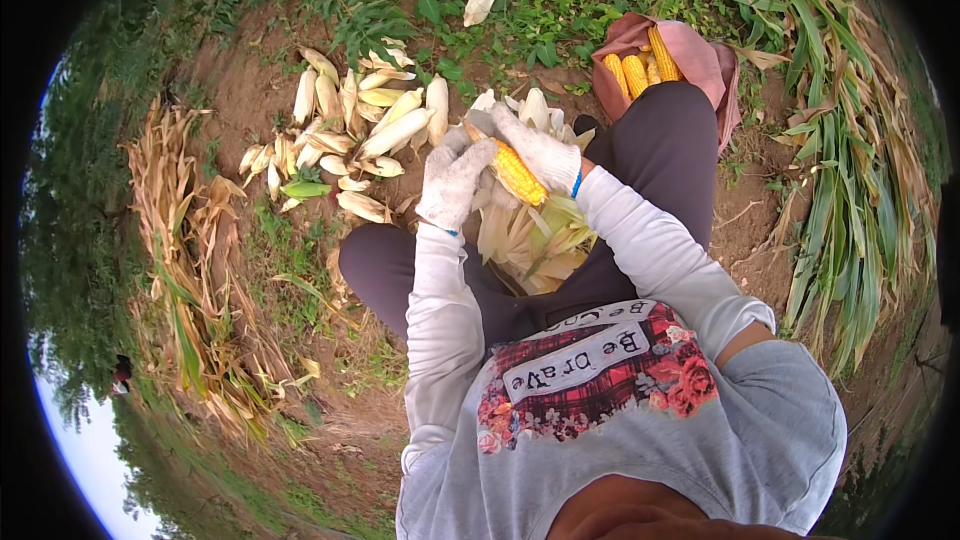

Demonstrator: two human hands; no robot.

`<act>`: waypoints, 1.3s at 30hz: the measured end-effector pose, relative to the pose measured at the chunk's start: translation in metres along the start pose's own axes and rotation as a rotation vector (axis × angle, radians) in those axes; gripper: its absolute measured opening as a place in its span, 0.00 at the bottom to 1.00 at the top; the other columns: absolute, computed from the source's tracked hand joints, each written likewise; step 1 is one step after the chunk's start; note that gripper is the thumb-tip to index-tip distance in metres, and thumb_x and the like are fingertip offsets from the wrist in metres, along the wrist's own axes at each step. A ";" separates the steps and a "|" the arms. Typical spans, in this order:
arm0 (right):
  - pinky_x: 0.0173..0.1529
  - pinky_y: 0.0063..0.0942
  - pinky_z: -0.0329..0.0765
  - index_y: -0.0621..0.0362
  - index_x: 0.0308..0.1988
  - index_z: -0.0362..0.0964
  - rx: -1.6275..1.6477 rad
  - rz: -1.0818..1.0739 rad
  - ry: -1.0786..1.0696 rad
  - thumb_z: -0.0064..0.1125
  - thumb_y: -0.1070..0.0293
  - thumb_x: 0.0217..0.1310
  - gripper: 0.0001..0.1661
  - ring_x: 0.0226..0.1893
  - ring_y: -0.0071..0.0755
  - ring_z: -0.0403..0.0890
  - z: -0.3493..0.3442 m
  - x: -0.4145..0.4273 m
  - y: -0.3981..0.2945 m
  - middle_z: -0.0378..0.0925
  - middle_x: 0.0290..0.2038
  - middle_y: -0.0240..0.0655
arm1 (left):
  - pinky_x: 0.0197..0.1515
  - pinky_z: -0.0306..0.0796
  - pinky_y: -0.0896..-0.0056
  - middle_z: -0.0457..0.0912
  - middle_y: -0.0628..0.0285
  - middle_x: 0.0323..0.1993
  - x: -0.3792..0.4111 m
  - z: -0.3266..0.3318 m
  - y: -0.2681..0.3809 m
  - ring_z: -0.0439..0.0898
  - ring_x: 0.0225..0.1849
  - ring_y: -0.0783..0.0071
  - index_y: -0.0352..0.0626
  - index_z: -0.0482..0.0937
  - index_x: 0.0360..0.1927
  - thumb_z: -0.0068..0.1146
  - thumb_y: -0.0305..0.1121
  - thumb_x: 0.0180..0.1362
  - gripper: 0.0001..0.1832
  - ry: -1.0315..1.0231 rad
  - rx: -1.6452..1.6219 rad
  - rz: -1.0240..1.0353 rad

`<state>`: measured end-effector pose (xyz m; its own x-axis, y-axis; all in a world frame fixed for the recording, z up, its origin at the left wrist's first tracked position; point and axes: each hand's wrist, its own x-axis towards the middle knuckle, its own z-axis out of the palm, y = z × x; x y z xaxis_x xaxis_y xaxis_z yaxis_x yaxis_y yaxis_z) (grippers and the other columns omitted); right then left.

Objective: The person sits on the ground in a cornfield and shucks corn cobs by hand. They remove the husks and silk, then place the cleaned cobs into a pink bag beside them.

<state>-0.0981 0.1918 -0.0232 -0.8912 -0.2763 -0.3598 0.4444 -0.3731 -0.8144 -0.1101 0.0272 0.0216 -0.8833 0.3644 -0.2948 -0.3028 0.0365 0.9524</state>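
Observation:
A bare yellow corn cob [517,174] slants between my two gloved hands, its kernels showing toward me and its far end partly covered. My left hand [456,174], in a soiled white knit glove, grips it from the left near that far end. From the right, my right hand [536,146] in a matching glove wraps over the cob's upper side. Peeled corn husks [540,240] lie heaped between my legs, just below the cob. More pale husks [536,109] show beyond my right hand. Palms and some fingertips are hidden.
Unhusked corn ears [394,131] are piled on the soil to the left. A reddish sack [720,82] with several husked cobs [635,75] stands beyond my right knee. One ear [484,0] lies farther off. Cut corn stalks [184,262] and greener stalks [840,225] line both sides.

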 end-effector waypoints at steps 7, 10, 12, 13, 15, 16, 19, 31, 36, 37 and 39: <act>0.22 0.23 0.77 0.54 0.61 0.68 0.137 0.116 -0.360 0.48 0.43 0.73 0.30 0.28 0.29 0.82 0.000 -0.014 -0.024 0.81 0.35 0.36 | 0.26 0.63 0.84 0.76 0.72 0.27 0.002 -0.001 0.001 0.68 0.24 0.87 0.38 0.79 0.44 0.63 0.30 0.62 0.10 0.281 -0.163 0.174; 0.15 0.18 0.71 0.56 0.56 0.72 0.216 0.049 -0.235 0.51 0.46 0.72 0.27 0.24 0.25 0.81 0.013 -0.022 -0.017 0.80 0.35 0.35 | 0.29 0.66 0.82 0.78 0.70 0.28 0.000 0.003 -0.004 0.71 0.26 0.86 0.37 0.79 0.44 0.65 0.30 0.60 0.11 0.365 -0.072 0.205; 0.17 0.20 0.72 0.57 0.55 0.73 0.197 0.080 -0.206 0.53 0.47 0.72 0.26 0.25 0.25 0.81 0.014 -0.024 -0.019 0.80 0.35 0.35 | 0.32 0.69 0.79 0.79 0.69 0.29 -0.002 0.007 -0.005 0.73 0.28 0.84 0.37 0.80 0.43 0.66 0.30 0.59 0.12 0.448 0.109 0.277; 0.18 0.21 0.74 0.57 0.55 0.73 0.172 0.117 -0.200 0.54 0.48 0.72 0.25 0.26 0.25 0.81 0.014 -0.025 -0.022 0.80 0.35 0.35 | 0.34 0.71 0.77 0.79 0.68 0.29 -0.005 0.011 -0.002 0.74 0.29 0.82 0.37 0.80 0.43 0.67 0.31 0.58 0.12 0.507 0.270 0.336; 0.21 0.23 0.76 0.57 0.53 0.74 0.198 0.075 -0.124 0.54 0.49 0.72 0.24 0.27 0.26 0.81 0.015 -0.021 -0.014 0.80 0.35 0.35 | 0.36 0.73 0.75 0.80 0.66 0.31 -0.005 0.013 -0.003 0.75 0.30 0.80 0.37 0.80 0.43 0.69 0.32 0.57 0.14 0.564 0.444 0.429; 0.22 0.24 0.77 0.57 0.52 0.75 0.249 -0.006 -0.054 0.54 0.49 0.72 0.23 0.27 0.27 0.81 0.021 -0.014 0.000 0.80 0.35 0.35 | 0.37 0.74 0.74 0.80 0.65 0.32 -0.001 0.012 -0.007 0.76 0.29 0.79 0.36 0.80 0.43 0.70 0.33 0.56 0.15 0.563 0.456 0.466; 0.24 0.28 0.80 0.54 0.48 0.75 0.370 0.007 -0.007 0.52 0.49 0.73 0.20 0.26 0.28 0.82 0.017 -0.014 0.003 0.80 0.34 0.34 | 0.31 0.71 0.77 0.79 0.65 0.31 0.001 0.008 -0.019 0.73 0.27 0.81 0.38 0.77 0.44 0.69 0.34 0.59 0.15 0.594 0.361 0.526; 0.21 0.29 0.80 0.55 0.54 0.71 0.427 0.058 -0.117 0.44 0.44 0.76 0.27 0.22 0.38 0.83 -0.003 -0.012 -0.013 0.82 0.31 0.39 | 0.57 0.73 0.63 0.79 0.52 0.53 -0.012 -0.010 -0.009 0.80 0.50 0.63 0.36 0.69 0.67 0.63 0.31 0.61 0.31 0.303 0.296 0.341; 0.20 0.32 0.80 0.53 0.51 0.71 0.312 -0.022 -0.029 0.49 0.42 0.72 0.26 0.24 0.36 0.83 0.003 -0.004 0.001 0.81 0.33 0.38 | 0.49 0.76 0.65 0.83 0.55 0.45 -0.005 -0.011 0.015 0.82 0.43 0.66 0.35 0.74 0.62 0.63 0.29 0.60 0.26 0.150 0.607 0.334; 0.22 0.32 0.81 0.53 0.52 0.71 0.275 -0.015 -0.043 0.52 0.44 0.71 0.26 0.26 0.35 0.84 0.002 -0.008 -0.002 0.81 0.35 0.38 | 0.49 0.77 0.64 0.84 0.53 0.46 -0.009 -0.007 0.017 0.84 0.44 0.63 0.36 0.76 0.61 0.63 0.29 0.60 0.25 0.167 0.613 0.264; 0.24 0.31 0.82 0.56 0.54 0.71 0.213 -0.069 0.004 0.56 0.46 0.69 0.26 0.31 0.33 0.84 0.001 -0.008 -0.001 0.80 0.38 0.37 | 0.48 0.76 0.62 0.85 0.52 0.39 -0.016 -0.006 0.012 0.84 0.44 0.61 0.36 0.82 0.50 0.61 0.30 0.61 0.15 0.223 0.746 0.432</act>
<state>-0.0911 0.1936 -0.0186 -0.9202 -0.2405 -0.3089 0.3915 -0.5697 -0.7226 -0.1015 0.0160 0.0378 -0.9393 0.2997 0.1673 0.3156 0.5627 0.7640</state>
